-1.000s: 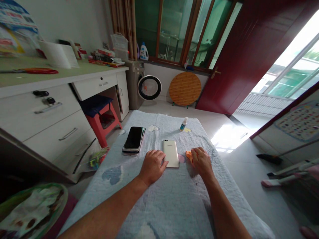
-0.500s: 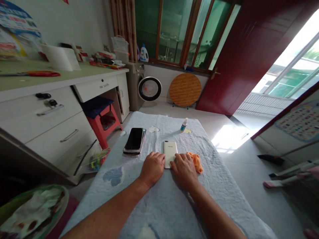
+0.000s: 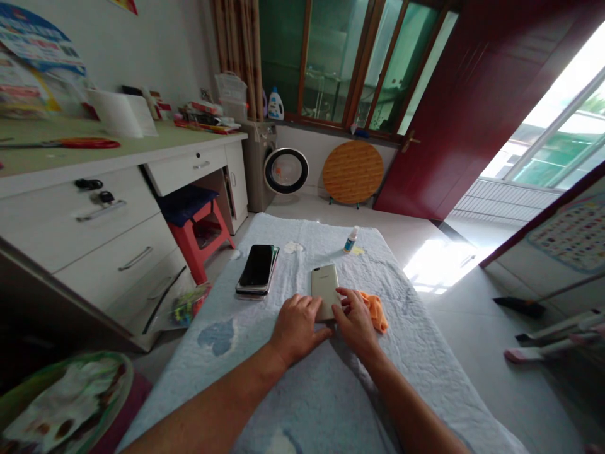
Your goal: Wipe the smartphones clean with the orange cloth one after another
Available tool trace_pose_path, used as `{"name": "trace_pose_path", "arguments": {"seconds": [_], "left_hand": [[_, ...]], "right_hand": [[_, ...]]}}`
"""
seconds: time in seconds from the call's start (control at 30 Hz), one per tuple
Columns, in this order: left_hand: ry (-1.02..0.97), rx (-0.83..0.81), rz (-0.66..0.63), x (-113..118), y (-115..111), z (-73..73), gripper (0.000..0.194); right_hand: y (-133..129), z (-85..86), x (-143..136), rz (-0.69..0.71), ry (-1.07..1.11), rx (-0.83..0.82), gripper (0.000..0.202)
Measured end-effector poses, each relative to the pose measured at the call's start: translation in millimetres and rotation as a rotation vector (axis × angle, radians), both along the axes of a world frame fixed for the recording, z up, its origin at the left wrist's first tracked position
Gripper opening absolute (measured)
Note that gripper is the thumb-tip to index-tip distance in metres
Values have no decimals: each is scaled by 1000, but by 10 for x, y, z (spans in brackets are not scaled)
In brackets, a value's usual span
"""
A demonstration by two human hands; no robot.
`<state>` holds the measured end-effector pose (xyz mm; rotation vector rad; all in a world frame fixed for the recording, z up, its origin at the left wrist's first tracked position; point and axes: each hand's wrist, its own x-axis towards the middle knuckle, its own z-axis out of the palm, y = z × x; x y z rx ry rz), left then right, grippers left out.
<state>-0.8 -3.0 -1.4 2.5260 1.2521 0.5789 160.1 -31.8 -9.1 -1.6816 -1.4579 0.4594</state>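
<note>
A pale gold smartphone [image 3: 325, 284] lies back side up on the cloth, its camera at the top left corner and its right side slightly raised. My left hand [image 3: 297, 325] has its fingertips on the phone's lower left part, the thumb stretched along the bottom edge. At the right edge, my right hand [image 3: 355, 320] grips the phone between thumb and fingers. An orange cloth [image 3: 375, 312] lies crumpled beside my right hand, partly hidden by it. To the left rests a stack of phones [image 3: 258, 268], a black screen on top. A small spray bottle [image 3: 350, 239] stands upright farther back.
A light blue patterned cloth [image 3: 265, 321] covers the work surface. Left of it are a white desk [image 3: 108, 233], a red stool [image 3: 201, 236] and a bin [image 3: 125, 378]. Behind stand a washing machine [image 3: 258, 161] with its door open and a round wooden tabletop [image 3: 353, 171].
My left hand has shifted right onto the phone's lower part, its thumb now out along the bottom edge. My right fingers have curled around the right edge, and the phone has tilted a little.
</note>
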Motion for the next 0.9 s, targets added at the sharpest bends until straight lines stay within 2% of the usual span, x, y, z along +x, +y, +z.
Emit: {"name": "trace_pose_path", "arguments": {"seconds": [0.1,0.27,0.37,0.43,0.5,0.63,0.9], "left_hand": [[66,40,43,23,-10,25,53],[66,49,82,44,-25,47,31],[52,21,77,51,-24,38,43],[49,10,91,58,-17,21,55],[37,-7,117,67,-6,1,59],[-81,-79,184,87,7,-26,62],[-447,-353,142,125,-55,28,64]], "right_hand": [[3,27,-19,52,158,26,36],[-16,71,-36,195,298,30,42],[-24,79,-26,241,320,23,42],[-24,76,-17,224,315,21,40],[-16,68,-11,190,290,1,38],[13,53,-19,148,235,-67,40],[35,68,-50,153,247,-110,43]]}}
